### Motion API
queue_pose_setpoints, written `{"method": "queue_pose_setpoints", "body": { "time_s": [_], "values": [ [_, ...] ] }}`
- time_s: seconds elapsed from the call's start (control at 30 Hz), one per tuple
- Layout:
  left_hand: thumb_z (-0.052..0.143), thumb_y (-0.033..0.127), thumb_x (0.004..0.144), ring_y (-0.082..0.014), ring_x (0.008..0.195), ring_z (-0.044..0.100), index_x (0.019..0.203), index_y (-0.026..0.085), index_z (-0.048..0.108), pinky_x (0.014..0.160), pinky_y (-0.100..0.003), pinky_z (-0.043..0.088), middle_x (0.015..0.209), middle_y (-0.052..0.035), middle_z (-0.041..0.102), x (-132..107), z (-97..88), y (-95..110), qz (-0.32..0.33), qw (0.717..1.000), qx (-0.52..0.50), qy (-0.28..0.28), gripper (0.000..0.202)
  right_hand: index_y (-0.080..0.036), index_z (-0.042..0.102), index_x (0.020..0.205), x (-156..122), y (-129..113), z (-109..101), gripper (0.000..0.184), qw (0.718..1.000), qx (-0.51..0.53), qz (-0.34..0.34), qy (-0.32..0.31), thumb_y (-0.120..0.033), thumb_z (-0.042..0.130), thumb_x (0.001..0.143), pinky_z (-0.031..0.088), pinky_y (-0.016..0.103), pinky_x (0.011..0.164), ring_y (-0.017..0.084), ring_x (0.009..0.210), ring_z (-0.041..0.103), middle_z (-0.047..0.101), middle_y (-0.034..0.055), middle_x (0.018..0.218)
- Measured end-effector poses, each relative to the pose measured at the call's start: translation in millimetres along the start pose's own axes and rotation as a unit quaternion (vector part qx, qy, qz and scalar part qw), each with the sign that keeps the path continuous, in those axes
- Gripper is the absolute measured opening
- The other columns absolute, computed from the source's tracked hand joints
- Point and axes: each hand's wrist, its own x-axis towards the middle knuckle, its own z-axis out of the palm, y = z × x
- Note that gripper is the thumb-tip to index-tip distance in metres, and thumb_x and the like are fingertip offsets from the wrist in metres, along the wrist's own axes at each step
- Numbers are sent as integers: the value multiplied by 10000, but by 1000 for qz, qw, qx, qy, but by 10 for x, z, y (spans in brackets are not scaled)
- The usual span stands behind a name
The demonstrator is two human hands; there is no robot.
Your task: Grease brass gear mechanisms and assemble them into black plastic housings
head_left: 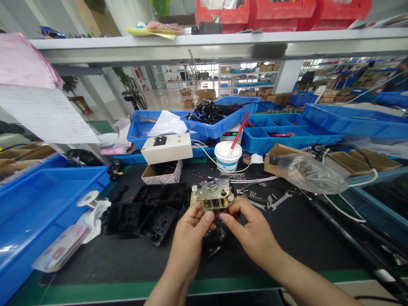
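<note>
Both hands hold a small brass-coloured metal mechanism (214, 194) with a round knob on top, lifted just above the black mat (302, 238). My left hand (190, 238) pinches its lower left side, fingers closed. My right hand (251, 231) grips its lower right edge with thumb and fingertips. A black plastic part (214, 243) lies under the hands, partly hidden. Several black plastic housings (149, 210) lie on the mat just to the left.
A white cup (227, 155) with a red-handled tool stands behind, next to a cream switch box (167, 148). Small metal pins (270, 199) are scattered to the right near a plastic bag (310, 173) in a cardboard box. Blue trays (35, 204) ring the bench.
</note>
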Motion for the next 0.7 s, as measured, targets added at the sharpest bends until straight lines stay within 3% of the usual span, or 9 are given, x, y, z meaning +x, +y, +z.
{"method": "queue_pose_setpoints", "body": {
  "time_s": [0.17,0.43,0.7],
  "values": [
    [723,305,705,-114,807,599,976,189,653,681,-170,476,914,-33,663,-31,93,-90,11,996,-63,58,303,-190,503,697,-37,74,42,155,999,20,21,19,-241,565,830,385,211,613,111,656,487,525,-23,696],
    [712,302,723,-89,791,602,1008,197,644,709,-159,488,925,-28,669,-23,151,-111,34,992,-96,80,310,-193,534,751,-58,157,168,151,991,66,93,68,-315,612,794,402,230,630,123,673,511,560,-17,715],
    [721,313,711,-105,815,624,976,172,648,655,-146,493,939,-50,680,-3,134,-123,30,989,-95,105,308,-176,572,746,14,150,156,212,977,152,148,1,-376,562,817,406,231,578,119,602,538,602,-9,645]
  ]
}}
